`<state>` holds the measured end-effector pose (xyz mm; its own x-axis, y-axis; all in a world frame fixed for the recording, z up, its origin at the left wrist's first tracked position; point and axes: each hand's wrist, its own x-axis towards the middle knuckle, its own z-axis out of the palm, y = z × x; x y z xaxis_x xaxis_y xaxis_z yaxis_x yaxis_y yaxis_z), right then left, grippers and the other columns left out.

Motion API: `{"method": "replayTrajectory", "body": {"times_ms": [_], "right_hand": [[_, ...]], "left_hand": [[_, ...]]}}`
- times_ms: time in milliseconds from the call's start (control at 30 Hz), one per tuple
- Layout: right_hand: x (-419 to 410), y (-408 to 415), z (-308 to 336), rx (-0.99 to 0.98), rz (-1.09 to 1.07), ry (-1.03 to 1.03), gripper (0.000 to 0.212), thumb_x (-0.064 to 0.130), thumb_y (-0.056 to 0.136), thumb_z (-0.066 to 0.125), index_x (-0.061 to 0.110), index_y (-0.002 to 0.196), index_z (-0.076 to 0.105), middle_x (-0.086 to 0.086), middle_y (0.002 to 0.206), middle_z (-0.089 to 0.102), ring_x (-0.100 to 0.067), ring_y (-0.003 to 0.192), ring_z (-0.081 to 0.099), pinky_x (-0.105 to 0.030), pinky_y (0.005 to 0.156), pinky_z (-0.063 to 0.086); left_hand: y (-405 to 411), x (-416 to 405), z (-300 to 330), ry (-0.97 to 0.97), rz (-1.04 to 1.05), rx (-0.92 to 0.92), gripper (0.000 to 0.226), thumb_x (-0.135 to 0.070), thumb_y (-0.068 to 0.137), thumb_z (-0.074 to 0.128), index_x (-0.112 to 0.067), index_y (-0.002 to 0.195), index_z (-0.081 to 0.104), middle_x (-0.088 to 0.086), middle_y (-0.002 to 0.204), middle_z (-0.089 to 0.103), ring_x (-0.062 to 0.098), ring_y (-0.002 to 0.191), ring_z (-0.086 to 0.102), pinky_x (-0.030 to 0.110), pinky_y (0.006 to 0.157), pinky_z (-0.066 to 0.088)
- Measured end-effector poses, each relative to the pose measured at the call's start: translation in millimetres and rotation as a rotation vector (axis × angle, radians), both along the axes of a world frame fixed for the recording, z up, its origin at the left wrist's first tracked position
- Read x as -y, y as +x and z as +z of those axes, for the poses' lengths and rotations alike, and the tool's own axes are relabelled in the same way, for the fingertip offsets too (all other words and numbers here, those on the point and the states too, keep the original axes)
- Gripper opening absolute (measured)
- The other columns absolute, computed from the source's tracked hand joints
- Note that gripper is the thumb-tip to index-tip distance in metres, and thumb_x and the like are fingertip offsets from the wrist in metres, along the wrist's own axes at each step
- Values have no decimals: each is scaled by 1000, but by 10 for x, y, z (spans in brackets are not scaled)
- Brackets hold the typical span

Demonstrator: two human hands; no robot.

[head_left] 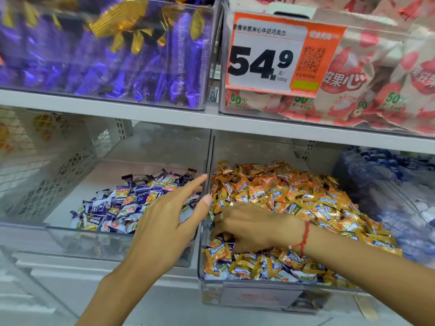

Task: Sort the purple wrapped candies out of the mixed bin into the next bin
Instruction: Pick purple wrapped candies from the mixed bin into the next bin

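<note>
The mixed bin (213, 282) on the lower shelf is heaped with orange wrapped candies (294, 196); a few purple wrapped candies (222, 242) lie at its front left corner. My right hand (247, 229) reaches into that corner, fingers curled down among the wrappers; what they hold is hidden. The bin to the left (70, 234) holds a pile of purple and white wrapped candies (117, 205). My left hand (169, 222) hovers over that pile's right side, fingers straight and spread, holding nothing.
A clear divider wall (208, 161) separates the two bins. A bin of blue wrapped candies (388, 184) stands at the right. The upper shelf (164, 118) carries a purple-and-gold candy bin (106, 55) and pink packets behind an orange price tag (282, 55).
</note>
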<state>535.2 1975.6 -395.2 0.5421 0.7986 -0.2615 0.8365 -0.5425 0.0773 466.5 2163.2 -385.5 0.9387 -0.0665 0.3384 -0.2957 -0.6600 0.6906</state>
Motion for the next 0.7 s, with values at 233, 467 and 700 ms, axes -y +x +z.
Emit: {"method": "replayTrajectory", "body": {"times_ms": [233, 467, 700], "right_hand": [[204, -82, 111, -26, -33, 168, 19, 34, 96, 54, 23, 99, 69, 8, 96, 62, -10, 93, 46, -28, 82, 33], [190, -91, 107, -257, -242, 254, 51, 45, 79, 74, 34, 126, 59, 9, 121, 59, -10, 106, 51, -33, 90, 43], [-20, -62, -54, -168, -207, 152, 44, 57, 79, 69, 28, 112, 66, 6, 96, 62, -11, 87, 37, -34, 74, 34]], "left_hand": [[-36, 22, 59, 7, 7, -31, 56, -68, 83, 31, -55, 136, 39, -27, 127, 55, 1, 64, 49, 5, 72, 34], [-41, 13, 17, 9, -4, -17, 55, -67, 89, 32, -48, 140, 39, -26, 129, 54, -11, 107, 46, 3, 79, 33], [-46, 13, 25, -23, -23, -22, 53, -65, 91, 36, -47, 140, 40, -19, 135, 55, 11, 113, 56, 21, 82, 36]]}}
